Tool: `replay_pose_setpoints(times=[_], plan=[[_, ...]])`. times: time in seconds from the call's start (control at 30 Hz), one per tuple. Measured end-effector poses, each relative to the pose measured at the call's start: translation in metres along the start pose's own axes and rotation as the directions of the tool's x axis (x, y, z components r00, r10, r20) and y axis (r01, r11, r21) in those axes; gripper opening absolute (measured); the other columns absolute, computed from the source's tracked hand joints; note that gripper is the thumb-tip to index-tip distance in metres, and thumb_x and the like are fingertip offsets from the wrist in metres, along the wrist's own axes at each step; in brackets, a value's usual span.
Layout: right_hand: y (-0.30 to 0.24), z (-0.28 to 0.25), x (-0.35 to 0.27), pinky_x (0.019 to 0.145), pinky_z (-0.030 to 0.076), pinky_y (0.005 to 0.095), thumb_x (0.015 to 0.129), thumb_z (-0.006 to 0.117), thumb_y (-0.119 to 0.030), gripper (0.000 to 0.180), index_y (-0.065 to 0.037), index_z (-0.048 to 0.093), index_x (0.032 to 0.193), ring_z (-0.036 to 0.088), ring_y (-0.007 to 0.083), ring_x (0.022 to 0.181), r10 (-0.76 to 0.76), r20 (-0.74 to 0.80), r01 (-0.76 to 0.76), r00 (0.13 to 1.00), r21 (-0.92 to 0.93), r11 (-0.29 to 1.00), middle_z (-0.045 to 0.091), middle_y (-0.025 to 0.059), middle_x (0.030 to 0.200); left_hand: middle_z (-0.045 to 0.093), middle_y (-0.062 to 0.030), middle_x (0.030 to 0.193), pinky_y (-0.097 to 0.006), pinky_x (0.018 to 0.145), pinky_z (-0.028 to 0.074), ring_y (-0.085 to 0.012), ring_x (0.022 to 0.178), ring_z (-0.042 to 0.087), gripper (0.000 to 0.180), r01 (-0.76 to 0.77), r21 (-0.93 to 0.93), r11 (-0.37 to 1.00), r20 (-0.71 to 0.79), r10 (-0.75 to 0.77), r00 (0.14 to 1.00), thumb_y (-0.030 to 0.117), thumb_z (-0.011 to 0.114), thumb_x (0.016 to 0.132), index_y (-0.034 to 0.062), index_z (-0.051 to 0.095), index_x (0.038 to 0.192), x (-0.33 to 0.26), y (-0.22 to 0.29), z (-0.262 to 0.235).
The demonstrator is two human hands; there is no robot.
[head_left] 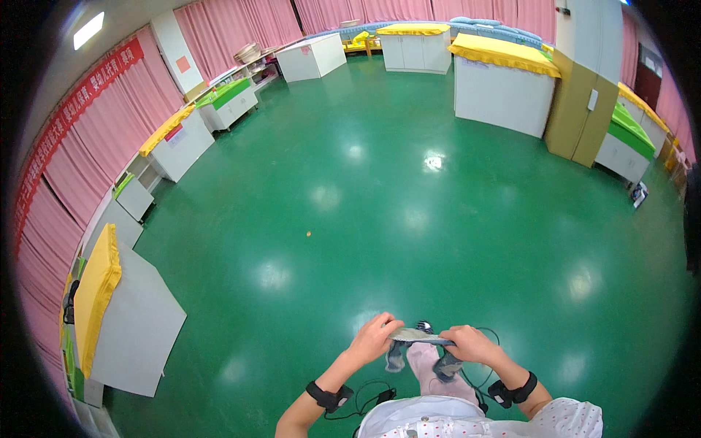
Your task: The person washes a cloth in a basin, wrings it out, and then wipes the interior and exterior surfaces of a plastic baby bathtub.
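Standing over a wide green floor [409,219], ringed from nine to three o'clock by white cabinets [504,91] with yellow or green tops and pink curtains [109,117], a small grey-blue cloth [422,338] is held stretched between both hands at six o'clock, just in front of the body.

The main risk is judged to be a drop: the cloth is gripped only along its top edge, its two loose ends hang free below, and a slack pinch on either side would let it slide to the floor. A second risk is snagging, since thin black cables run from the wristbands [330,398] near the hanging ends.

The left hand [372,338] is raised at about seven o'clock of the cloth, fingers curled over the edge and closed on it, wrist bent inward. The right hand [471,344] mirrors it at about four o'clock, also closed on the cloth, knuckles up. How firmly either grip is pressed cannot be told. Both forearms come in from the lower edge, elbows out.
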State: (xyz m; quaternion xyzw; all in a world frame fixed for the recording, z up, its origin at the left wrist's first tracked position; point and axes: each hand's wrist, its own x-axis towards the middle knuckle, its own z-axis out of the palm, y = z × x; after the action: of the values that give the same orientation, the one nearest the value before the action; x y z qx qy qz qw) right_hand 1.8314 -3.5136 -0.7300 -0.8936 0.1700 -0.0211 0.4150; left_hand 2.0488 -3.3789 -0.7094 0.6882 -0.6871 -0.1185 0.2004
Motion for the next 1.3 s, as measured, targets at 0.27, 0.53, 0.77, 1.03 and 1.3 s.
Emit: replay_pose_setpoints(times=[0.27, 0.53, 0.77, 1.03, 1.3], plan=[[0.089, -0.081, 0.253, 0.063, 0.047, 0.0405, 0.059, 0.068, -0.015, 0.034, -0.006, 0.057, 0.09, 0.057, 0.0314, 0.074, 0.053, -0.543, -0.062, 0.838, 0.001, 0.998, 0.055, 0.0108, 0.077, 0.052, -0.0096, 0.065, -0.028, 0.053, 0.04, -0.0128, 0.058, 0.048, 0.018, 0.408, -0.513, 0.755, 0.393, -0.217, 0.894, 0.019, 0.056, 0.084, 0.0014, 0.055, 0.087, 0.172, -0.139, -0.071], [0.166, -0.076, 0.568, 0.068, 0.049, 0.0398, 0.078, 0.05, -0.05, 0.047, -0.004, 0.061, 0.08, 0.062, 0.0296, 0.071, 0.51, 0.251, -0.566, 0.823, 0.29, 0.771, 0.062, 0.016, 0.08, 0.056, -0.0168, 0.077, -0.04, 0.059, 0.044, -0.0345, 0.068, 0.055, 0.02, 0.216, -0.149, 0.965, -0.196, -0.243, 0.95, 0.018, 0.055, 0.081, -0.0007, 0.055, 0.088, 0.336, -0.278, -0.128], [0.16, -0.102, 0.782, 0.078, 0.048, 0.0348, 0.09, 0.04, -0.037, 0.035, -0.008, 0.055, 0.103, 0.057, 0.0189, 0.088, 0.024, 0.319, -0.312, 0.947, 0.938, -0.152, 0.059, 0.0052, 0.101, 0.053, -0.0163, 0.076, -0.042, 0.063, 0.046, -0.0343, 0.072, 0.055, 0.018, 0.056, -0.069, 0.996, 0.104, -0.049, 0.993, 0.016, 0.054, 0.081, -0.0007, 0.048, 0.08, 0.439, -0.44, -0.151], [0.199, -0.207, 0.952, 0.093, 0.038, 0.0463, 0.083, 0.04, -0.051, 0.052, -0.01, 0.053, 0.112, 0.05, 0.029, 0.106, -0.06, 0.215, -0.211, 0.975, 0.796, -0.568, 0.054, 0.0095, 0.115, 0.055, -0.0132, 0.08, -0.039, 0.067, 0.044, -0.0299, 0.077, 0.056, 0.025, -0.009, -0.087, 0.996, 0.078, 0.016, 0.997, 0.021, 0.055, 0.081, 0.0027, 0.054, 0.098, 0.569, -0.595, -0.212], [0.236, -0.286, 1.152, 0.093, 0.039, 0.0413, 0.085, 0.043, -0.044, 0.047, -0.009, 0.051, 0.116, 0.05, 0.025, 0.105, 0.113, 0.044, 0.005, 0.993, 0.918, -0.397, 0.053, 0.0077, 0.116, 0.059, -0.0112, 0.088, -0.036, 0.069, 0.047, -0.028, 0.078, 0.058, 0.024, 0.059, -0.03, 0.998, 0.145, -0.054, 0.988, 0.02, 0.057, 0.08, 0.0074, 0.057, 0.101, 0.687, -0.772, -0.286]])
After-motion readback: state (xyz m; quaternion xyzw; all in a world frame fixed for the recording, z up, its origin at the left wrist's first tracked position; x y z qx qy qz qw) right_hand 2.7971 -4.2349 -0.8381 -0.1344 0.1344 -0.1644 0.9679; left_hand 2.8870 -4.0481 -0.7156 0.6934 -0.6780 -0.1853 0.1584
